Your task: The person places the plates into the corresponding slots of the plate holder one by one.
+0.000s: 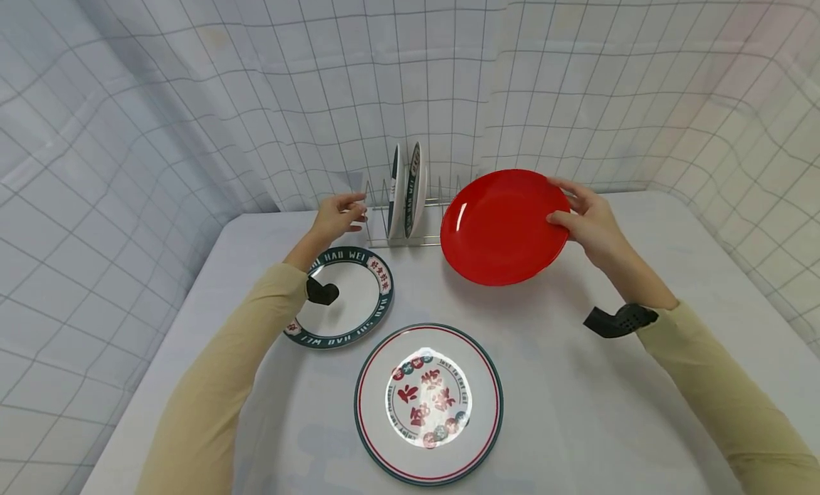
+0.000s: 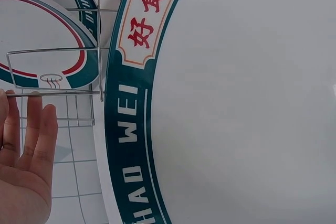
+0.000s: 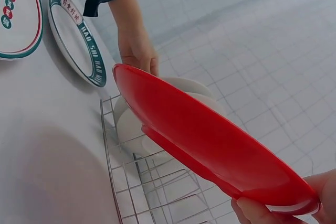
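Observation:
A glossy red plate (image 1: 502, 228) is held up and tilted by my right hand (image 1: 592, 224), which pinches its right rim between thumb and fingers. The plate's raised underside faces the rack in the right wrist view. At the left end of the wire dish rack (image 1: 430, 241), my left hand (image 1: 338, 217) has its fingers loosely extended. Its fingertips (image 2: 34, 98) come right up to a rack wire in the left wrist view. Two white-and-green plates (image 1: 413, 192) stand on edge in the rack, close to that hand.
Below my left forearm lies a white plate (image 1: 346, 303) with a green lettered rim. Nearer the front of the white table (image 1: 551, 409) is a larger white plate (image 1: 429, 406) with red characters and a green edge. A grid-patterned curtain (image 1: 435, 75) surrounds the back and sides.

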A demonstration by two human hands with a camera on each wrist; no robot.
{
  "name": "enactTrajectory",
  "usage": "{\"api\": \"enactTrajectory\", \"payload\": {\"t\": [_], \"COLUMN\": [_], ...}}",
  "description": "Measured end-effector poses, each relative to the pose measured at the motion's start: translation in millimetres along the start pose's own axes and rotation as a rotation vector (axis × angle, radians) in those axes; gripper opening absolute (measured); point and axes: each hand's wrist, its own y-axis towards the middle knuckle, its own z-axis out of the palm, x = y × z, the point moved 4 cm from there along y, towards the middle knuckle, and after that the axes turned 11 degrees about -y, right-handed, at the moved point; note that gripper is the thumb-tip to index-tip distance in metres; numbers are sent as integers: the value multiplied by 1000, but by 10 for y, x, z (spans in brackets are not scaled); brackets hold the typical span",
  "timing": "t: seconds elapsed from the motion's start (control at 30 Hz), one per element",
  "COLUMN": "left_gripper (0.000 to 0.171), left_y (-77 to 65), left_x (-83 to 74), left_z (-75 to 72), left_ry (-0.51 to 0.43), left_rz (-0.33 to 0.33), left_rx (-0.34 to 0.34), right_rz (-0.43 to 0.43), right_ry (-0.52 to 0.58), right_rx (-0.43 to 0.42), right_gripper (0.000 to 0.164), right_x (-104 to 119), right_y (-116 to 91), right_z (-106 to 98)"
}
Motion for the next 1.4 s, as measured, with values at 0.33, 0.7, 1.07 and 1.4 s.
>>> {"api": "enactTrajectory", "payload": {"t": [0.33, 0.7, 1.07, 1.4], "left_gripper": [42, 43, 43, 42], "left_y": [-4, -19, -23, -28], "left_x": [3, 0, -10, -20], "left_z": [4, 13, 11, 25], "left_ry": [1, -4, 2, 4], "left_rz": [4, -8, 4, -3], "left_rx": [0, -1, -10, -18], "right_rz": [-40, -54, -78, -122], "right_ry": [-25, -48, -53, -77], "right_rx": [-24, -59, -88, -107], "right_gripper": [56, 56, 55, 54], "right_x": [212, 411, 573, 671], "right_y": [151, 340, 485, 590], "right_z": [45, 112, 189, 281]}}
